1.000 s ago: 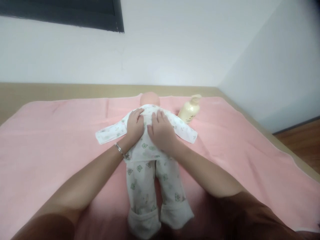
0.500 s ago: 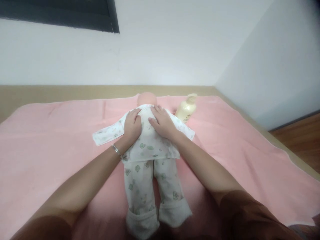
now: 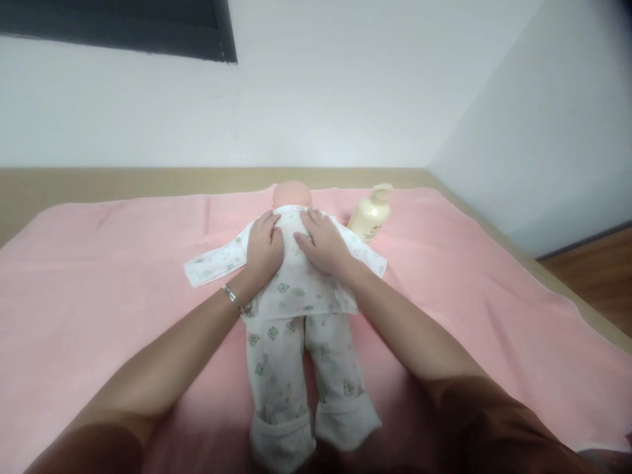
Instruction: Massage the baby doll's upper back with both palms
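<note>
A baby doll [image 3: 292, 193] lies on a pink blanket, its bare head pointing away from me and its face not visible. It wears a white printed top [image 3: 301, 289] and matching trousers [image 3: 279, 368] with turned-up cuffs. My left hand [image 3: 265, 245] rests flat on the left side of the doll's upper back, a silver bracelet [image 3: 231, 295] round the wrist. On the right side, my right hand [image 3: 323, 242] lies flat with its fingers spread near the shoulder. Both palms touch the top, and neither hand grips anything.
A cream pump bottle [image 3: 371, 214] stands just beyond the doll's right sleeve. The pink blanket [image 3: 108, 283] spreads over a tan surface [image 3: 99, 181] that meets a white wall [image 3: 320, 99]. A dark-framed panel [image 3: 123, 26] is at upper left, wooden flooring [image 3: 597, 270] at far right.
Both hands stay on the doll's upper back, with only a very slight change in the left hand's fingers. The whole view has shifted a little.
</note>
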A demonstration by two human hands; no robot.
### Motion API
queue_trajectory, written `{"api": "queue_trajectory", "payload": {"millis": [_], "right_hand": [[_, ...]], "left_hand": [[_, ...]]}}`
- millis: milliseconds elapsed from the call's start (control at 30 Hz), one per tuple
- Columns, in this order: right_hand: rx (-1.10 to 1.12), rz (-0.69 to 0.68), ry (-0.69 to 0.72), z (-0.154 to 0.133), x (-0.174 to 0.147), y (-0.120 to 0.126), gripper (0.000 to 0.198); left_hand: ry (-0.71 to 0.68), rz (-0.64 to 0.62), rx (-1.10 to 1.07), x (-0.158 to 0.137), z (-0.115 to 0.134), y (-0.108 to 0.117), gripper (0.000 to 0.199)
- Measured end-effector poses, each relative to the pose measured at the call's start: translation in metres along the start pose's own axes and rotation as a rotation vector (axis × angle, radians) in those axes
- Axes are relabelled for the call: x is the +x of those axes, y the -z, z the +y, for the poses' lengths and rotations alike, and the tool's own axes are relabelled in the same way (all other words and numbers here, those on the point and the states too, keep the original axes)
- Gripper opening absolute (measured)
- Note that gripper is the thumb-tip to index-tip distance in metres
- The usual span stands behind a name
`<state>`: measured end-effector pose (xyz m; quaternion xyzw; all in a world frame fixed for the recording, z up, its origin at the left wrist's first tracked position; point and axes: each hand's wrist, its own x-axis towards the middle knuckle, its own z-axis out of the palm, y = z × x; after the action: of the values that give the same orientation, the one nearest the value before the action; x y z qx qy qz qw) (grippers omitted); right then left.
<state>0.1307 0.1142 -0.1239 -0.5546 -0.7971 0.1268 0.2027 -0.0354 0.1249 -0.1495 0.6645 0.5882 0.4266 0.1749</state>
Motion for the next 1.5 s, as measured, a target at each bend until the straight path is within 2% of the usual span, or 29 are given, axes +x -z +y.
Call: {"api": "queue_trajectory", "payload": {"millis": [167,300,467,567,667,733,933,1100,1233,1367,1500], "right_hand": [[0.064,-0.035,-0.032,0.011,0.007,0.006,0.066],[0.007,-0.032,-0.082,0.008,0.009,0.009,0.067],[-0.232,-0.019,-0.091,-0.021,-0.009,0.007,0.061],[-0.319,0.008,0.031,-0.039,-0.025,0.0,0.062],[-0.337,0.014,0.133,-0.044,-0.032,-0.003,0.06],[-0.304,-0.002,0.136,-0.041,-0.029,-0.001,0.06],[-0.142,-0.051,-0.056,-0.019,0.0,0.011,0.062],[-0.108,-0.038,-0.087,0.0,0.014,0.01,0.058],[-0.189,0.014,-0.038,-0.005,0.009,0.011,0.052],[-0.359,0.004,-0.031,-0.028,-0.011,0.012,0.051],[-0.396,0.014,0.018,-0.047,-0.029,0.009,0.054]], "left_hand": [[-0.118,-0.051,0.154,-0.016,0.019,0.002,0.053],[-0.207,-0.114,0.23,-0.03,0.031,0.0,0.05],[-0.106,-0.16,0.145,-0.018,0.026,0.001,0.054],[-0.031,-0.136,0.097,-0.004,0.022,0.004,0.05],[-0.019,-0.128,0.104,0.004,0.02,0.008,0.042],[-0.027,-0.129,0.128,0.005,0.019,0.008,0.04],[-0.157,-0.14,0.226,-0.014,0.018,0.0,0.054],[-0.24,-0.206,0.228,-0.029,0.028,-0.002,0.055],[-0.142,-0.257,0.201,-0.012,0.025,0.003,0.056],[-0.026,-0.203,0.156,0.005,0.015,0.006,0.05],[-0.038,-0.129,0.148,0.002,0.013,0.004,0.045]]}}
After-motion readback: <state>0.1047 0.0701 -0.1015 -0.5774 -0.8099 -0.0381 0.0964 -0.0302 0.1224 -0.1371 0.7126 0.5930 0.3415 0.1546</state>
